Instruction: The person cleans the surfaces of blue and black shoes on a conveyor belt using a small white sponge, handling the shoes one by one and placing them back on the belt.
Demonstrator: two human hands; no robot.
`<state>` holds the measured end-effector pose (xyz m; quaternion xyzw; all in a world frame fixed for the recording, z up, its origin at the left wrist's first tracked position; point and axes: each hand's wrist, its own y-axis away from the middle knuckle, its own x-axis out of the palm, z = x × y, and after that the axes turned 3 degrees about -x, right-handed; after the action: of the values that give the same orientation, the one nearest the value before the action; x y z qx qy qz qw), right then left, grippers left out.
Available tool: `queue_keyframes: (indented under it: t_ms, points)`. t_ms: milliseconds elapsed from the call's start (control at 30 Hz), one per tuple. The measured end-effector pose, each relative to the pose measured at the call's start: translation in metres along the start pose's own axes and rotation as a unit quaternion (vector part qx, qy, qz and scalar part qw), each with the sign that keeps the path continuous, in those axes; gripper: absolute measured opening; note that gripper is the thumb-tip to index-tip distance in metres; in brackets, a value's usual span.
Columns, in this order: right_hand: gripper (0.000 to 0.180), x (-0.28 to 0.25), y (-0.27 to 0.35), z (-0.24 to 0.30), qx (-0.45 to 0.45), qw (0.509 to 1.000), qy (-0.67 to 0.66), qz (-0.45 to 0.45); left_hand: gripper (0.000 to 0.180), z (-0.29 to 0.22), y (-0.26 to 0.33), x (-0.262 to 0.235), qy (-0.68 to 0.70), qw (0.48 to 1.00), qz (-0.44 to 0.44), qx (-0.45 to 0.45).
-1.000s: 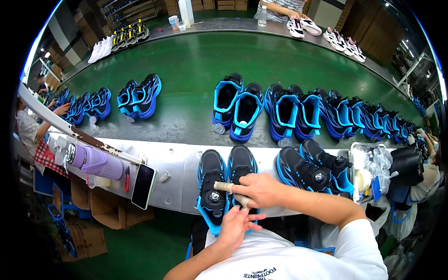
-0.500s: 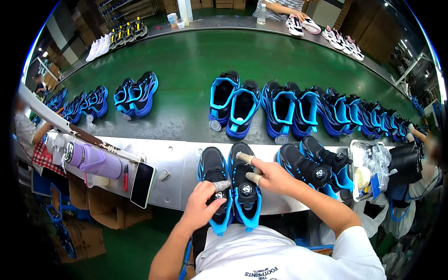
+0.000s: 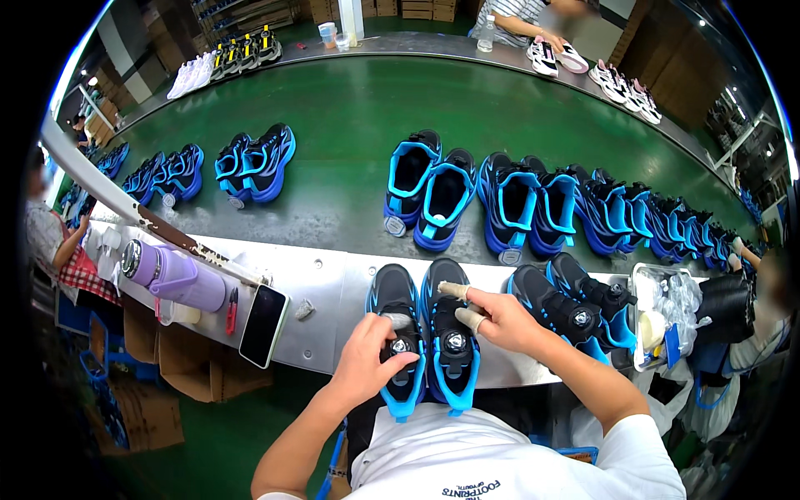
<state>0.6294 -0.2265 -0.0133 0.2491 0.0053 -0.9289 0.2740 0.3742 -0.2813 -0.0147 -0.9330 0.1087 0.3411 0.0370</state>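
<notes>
Two black-and-blue sneakers with round dials lie side by side before me, toes pointing away: the left sneaker [image 3: 395, 285] and the right sneaker [image 3: 447, 273]. My left hand [image 3: 360, 360] curls over the left sneaker's upper, fingers bent ahead of the dial and thumb beside it. A grey covering shows on one of its fingers. Beige finger covers wrap the index finger and thumb of my right hand [image 3: 507, 323]. Those two digits are apart and rest against the right sneaker's upper, ahead of its dial; the other fingers are partly hidden.
Another pair of sneakers [image 3: 546, 300] stands right, beside a plastic tray [image 3: 640, 333] of clear bags. A phone [image 3: 265, 325], red cutter [image 3: 232, 312] and purple bottle [image 3: 187, 283] lie left. Beyond, several sneaker pairs [image 3: 446, 200] line the green belt [image 3: 333, 108]. Co-workers are at both sides and opposite.
The view has shifted, so the whole scene sits slightly further right. My left fingers have moved in over the left sneaker ahead of its dial. My right hand stays at the right sneaker.
</notes>
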Motion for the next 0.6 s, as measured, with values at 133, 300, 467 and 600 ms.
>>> queue_keyframes:
  t_ms: [133,300,467,600]
  points:
    - [0.047,-0.005,0.001,0.014,0.052,0.998,0.017,0.043,0.047,0.014,0.0,-0.008,0.162,0.971,0.168,-0.055]
    - [0.044,-0.005,0.003,0.006,0.032,0.999,0.001,0.03,0.037,-0.004,0.0,0.009,0.013,0.999,-0.011,0.03]
    - [0.042,-0.01,0.004,0.012,0.063,0.997,-0.004,0.047,0.042,0.006,0.002,-0.002,0.16,0.981,0.109,-0.028]
    - [0.039,-0.009,0.004,0.007,0.047,0.998,-0.032,0.015,0.041,0.0,0.001,0.011,0.082,0.995,0.02,0.055]
